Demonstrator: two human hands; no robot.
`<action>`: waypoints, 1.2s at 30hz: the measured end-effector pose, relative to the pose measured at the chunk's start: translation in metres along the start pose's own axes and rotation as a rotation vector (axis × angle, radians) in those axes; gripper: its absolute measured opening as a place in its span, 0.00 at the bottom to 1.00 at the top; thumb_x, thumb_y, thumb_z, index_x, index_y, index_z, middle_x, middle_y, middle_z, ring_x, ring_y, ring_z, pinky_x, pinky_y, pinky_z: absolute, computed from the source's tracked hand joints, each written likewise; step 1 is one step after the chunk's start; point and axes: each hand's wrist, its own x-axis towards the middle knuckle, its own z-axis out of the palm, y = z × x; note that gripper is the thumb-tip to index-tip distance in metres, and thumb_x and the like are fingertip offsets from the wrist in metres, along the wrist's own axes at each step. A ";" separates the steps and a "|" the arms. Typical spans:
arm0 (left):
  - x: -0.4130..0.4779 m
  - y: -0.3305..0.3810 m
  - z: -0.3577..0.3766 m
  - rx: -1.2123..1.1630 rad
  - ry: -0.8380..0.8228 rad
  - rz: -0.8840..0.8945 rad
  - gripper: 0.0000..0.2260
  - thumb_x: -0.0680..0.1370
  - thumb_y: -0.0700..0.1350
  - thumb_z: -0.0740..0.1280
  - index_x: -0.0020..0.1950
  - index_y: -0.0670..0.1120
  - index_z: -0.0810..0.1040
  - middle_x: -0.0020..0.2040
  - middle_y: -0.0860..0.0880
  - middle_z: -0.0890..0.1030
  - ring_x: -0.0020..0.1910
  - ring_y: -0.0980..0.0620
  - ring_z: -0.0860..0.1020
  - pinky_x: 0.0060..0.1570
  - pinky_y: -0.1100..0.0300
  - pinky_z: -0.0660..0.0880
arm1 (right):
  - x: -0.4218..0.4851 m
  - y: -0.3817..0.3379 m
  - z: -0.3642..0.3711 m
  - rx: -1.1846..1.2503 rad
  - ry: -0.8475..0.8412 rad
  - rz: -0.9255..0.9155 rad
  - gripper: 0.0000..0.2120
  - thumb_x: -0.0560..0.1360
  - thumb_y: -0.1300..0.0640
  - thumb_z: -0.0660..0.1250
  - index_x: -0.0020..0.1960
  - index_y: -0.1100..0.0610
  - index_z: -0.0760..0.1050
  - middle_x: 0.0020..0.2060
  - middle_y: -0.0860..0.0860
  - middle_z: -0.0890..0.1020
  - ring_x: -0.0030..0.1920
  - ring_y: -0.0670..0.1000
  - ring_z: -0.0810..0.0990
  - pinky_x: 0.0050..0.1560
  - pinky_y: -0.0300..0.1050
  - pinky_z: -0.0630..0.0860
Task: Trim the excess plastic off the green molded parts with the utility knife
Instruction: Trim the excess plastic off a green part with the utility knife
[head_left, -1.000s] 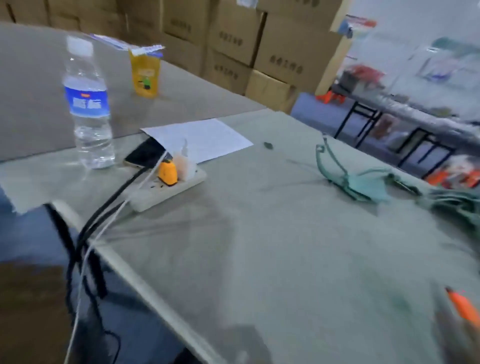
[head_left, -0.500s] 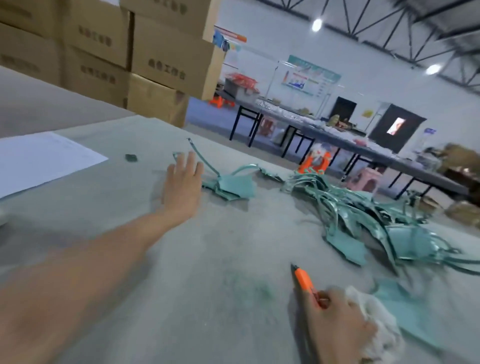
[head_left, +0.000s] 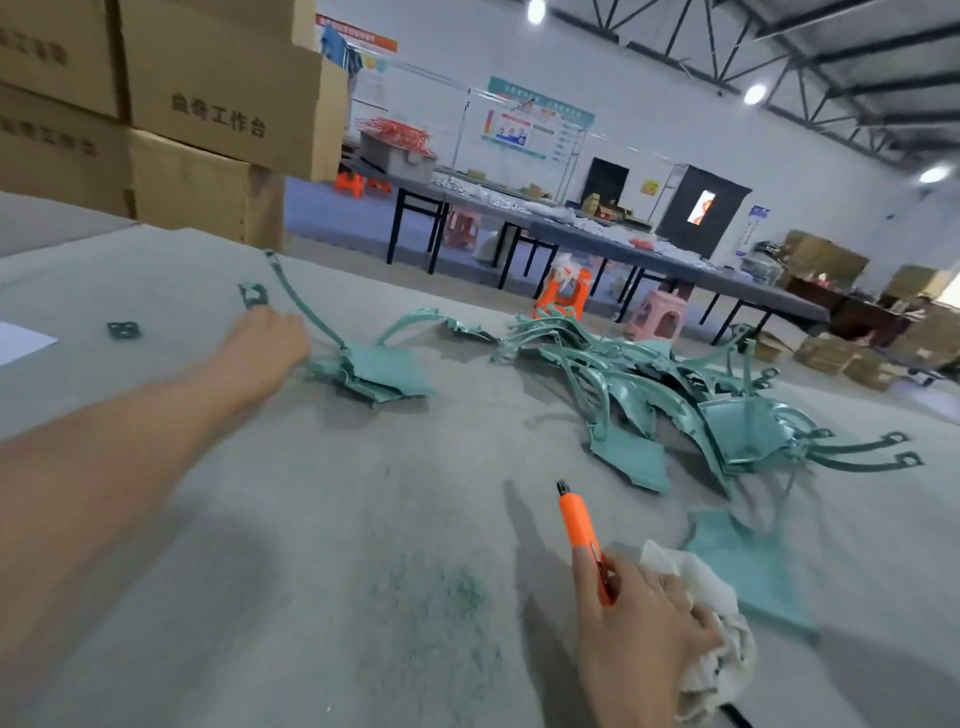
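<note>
Right hand (head_left: 649, 639) gripped the orange-handled utility knife (head_left: 579, 525), blade end pointing away, with a crumpled white cloth (head_left: 711, 623) bunched against the same palm. Left hand (head_left: 265, 338) lay on the grey table covering (head_left: 311, 519) just beside a flat green molded plastic part with a long curved strip (head_left: 384, 371). Its fingers were hidden, so its grasp could not be told. A heap of similar green parts (head_left: 675, 389) lay farther right.
</note>
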 end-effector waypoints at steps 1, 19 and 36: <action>-0.003 -0.011 -0.008 -0.001 0.011 0.009 0.13 0.79 0.37 0.59 0.60 0.48 0.76 0.58 0.50 0.77 0.57 0.51 0.79 0.48 0.60 0.74 | -0.001 -0.001 0.001 0.049 0.039 -0.014 0.13 0.78 0.40 0.62 0.45 0.44 0.82 0.42 0.46 0.84 0.58 0.50 0.76 0.61 0.51 0.57; -0.094 -0.057 -0.003 -2.035 -0.045 -0.387 0.14 0.84 0.44 0.57 0.49 0.40 0.80 0.33 0.50 0.69 0.22 0.57 0.60 0.21 0.67 0.55 | -0.016 -0.011 0.003 0.532 0.141 -0.150 0.11 0.81 0.48 0.63 0.44 0.51 0.80 0.34 0.42 0.75 0.51 0.55 0.75 0.62 0.55 0.56; -0.193 0.087 -0.075 -2.856 -0.165 -0.472 0.15 0.83 0.45 0.55 0.49 0.36 0.75 0.25 0.51 0.67 0.15 0.57 0.59 0.16 0.70 0.57 | -0.042 -0.037 -0.018 0.919 -0.059 -0.302 0.16 0.77 0.36 0.62 0.57 0.44 0.73 0.32 0.45 0.74 0.32 0.41 0.72 0.34 0.33 0.68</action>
